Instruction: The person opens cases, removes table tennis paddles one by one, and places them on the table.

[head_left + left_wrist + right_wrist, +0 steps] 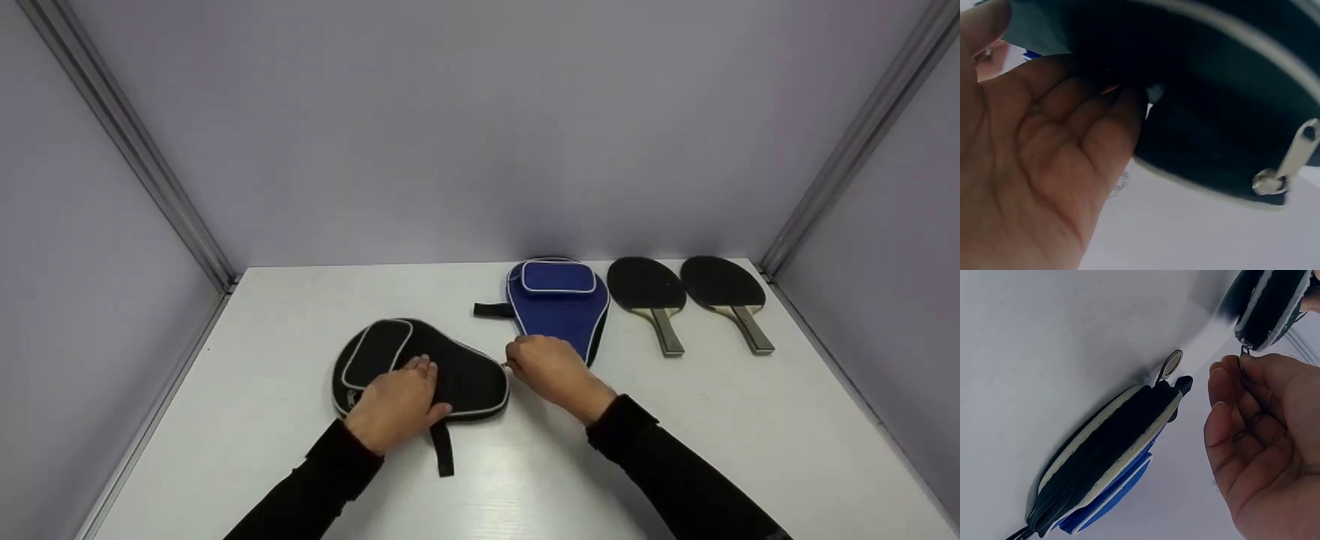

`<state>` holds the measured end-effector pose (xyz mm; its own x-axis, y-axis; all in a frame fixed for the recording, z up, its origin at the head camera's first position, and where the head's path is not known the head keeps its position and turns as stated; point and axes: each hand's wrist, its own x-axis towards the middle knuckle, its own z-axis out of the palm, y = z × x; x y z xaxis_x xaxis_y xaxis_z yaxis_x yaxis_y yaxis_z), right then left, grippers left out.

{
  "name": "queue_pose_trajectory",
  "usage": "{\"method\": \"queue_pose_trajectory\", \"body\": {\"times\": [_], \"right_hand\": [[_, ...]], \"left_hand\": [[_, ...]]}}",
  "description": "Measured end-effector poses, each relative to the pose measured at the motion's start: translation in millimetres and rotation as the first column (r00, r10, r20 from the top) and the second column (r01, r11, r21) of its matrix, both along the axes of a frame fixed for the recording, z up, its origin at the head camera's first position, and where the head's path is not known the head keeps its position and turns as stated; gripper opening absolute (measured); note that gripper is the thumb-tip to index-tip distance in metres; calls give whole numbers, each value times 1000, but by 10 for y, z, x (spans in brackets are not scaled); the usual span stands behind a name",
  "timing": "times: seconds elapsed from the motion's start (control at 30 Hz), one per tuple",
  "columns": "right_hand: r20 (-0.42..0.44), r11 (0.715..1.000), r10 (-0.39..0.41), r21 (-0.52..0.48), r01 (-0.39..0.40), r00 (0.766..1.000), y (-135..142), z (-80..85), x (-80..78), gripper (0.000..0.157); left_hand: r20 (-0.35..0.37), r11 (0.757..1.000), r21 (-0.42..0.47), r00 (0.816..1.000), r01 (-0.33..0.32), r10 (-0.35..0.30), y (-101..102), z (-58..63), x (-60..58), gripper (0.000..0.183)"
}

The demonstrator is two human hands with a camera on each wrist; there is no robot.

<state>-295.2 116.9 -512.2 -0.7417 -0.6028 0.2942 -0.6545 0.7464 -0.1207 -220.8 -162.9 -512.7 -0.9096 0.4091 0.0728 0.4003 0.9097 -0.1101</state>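
Note:
A black table tennis paddle case [469,379] with pale piping and a zipped pocket lies on the white table, narrow end toward the right. My left hand [397,401] rests on it with fingers extended, beside the pocket. At the narrow end my right hand [555,375] pinches a small metal zipper pull [1244,354] between thumb and forefinger. Its other fingers are curled loosely. Another metal zipper pull [1298,151] hangs near the pocket in the left wrist view. The case's black strap [443,450] extends toward the front.
Behind my right hand lies a blue paddle case [559,319] with white piping, its black strap [493,310] pointing left. Two black paddles [646,283] lie side by side at the back right. Grey panels [495,135] enclose the table at the back and sides.

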Motion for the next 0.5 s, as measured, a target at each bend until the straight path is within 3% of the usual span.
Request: {"method": "queue_pose_trajectory", "body": {"times": [0.1,0.2,0.27,0.4,0.5], "right_hand": [[8,1000,-16,-4,16,1000,-11,3,-23,14],[13,1000,-16,0,16,1000,-12,-7,-36,13],[25,1000,-16,4,16,1000,-11,-15,-40,12],[44,1000,-19,11,19,999,-10,-36,-45,12],[53,1000,-13,19,12,999,-20,-49,-42,12]], "left_hand": [[-2,999,-15,999,50,-50,-7,59,-4,70],[29,991,-43,992,123,-122,-33,298,24,62],[32,980,-57,981,192,-190,-98,374,-23,58],[99,955,-49,953,291,-285,-248,419,-188,64],[180,953,-9,938,303,-297,-338,386,-278,80]]}}
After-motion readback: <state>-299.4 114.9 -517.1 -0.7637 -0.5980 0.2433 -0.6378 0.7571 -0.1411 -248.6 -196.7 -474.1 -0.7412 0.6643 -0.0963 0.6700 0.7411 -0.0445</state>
